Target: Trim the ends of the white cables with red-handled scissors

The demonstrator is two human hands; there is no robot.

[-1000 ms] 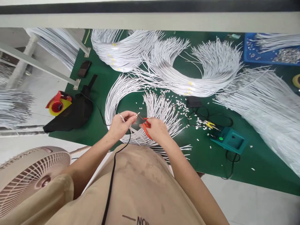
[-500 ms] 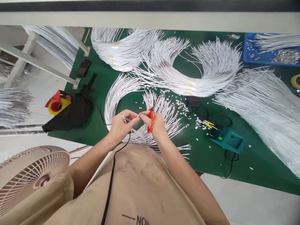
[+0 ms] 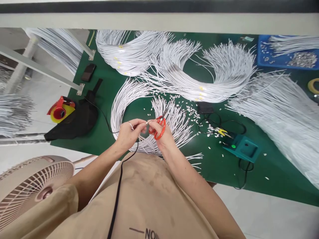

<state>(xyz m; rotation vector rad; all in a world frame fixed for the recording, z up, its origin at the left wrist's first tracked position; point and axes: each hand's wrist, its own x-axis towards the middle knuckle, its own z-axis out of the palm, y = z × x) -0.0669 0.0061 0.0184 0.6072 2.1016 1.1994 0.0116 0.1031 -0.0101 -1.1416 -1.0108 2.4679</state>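
My left hand [image 3: 128, 133] pinches the end of a black cable [image 3: 121, 172] that runs down over my shirt; a ring is on one finger. Close beside it, my right hand [image 3: 163, 134] is closed round red-handled scissors [image 3: 160, 128], whose blades point up and away. Its thumb and finger meet the left fingertips at a small light strand, too small to make out well. Beneath both hands lies a curved bundle of white wires [image 3: 121, 103] on the green table [image 3: 204, 162]. Small white bits [image 3: 193, 111] are scattered to its right.
More white wire bundles [image 3: 194, 88] lie behind. On the right are a teal device [image 3: 245, 149], yellow-handled cutters [image 3: 221, 132] and a blue tray [image 3: 264, 53]. A tape dispenser [image 3: 61, 109] and black bag [image 3: 79, 121] lie left. A fan [image 3: 37, 186] stands lower left.
The scissors have turned in my right hand, and both handle loops now show. My right fingers have shifted slightly at the pinch. My left hand has hardly moved.
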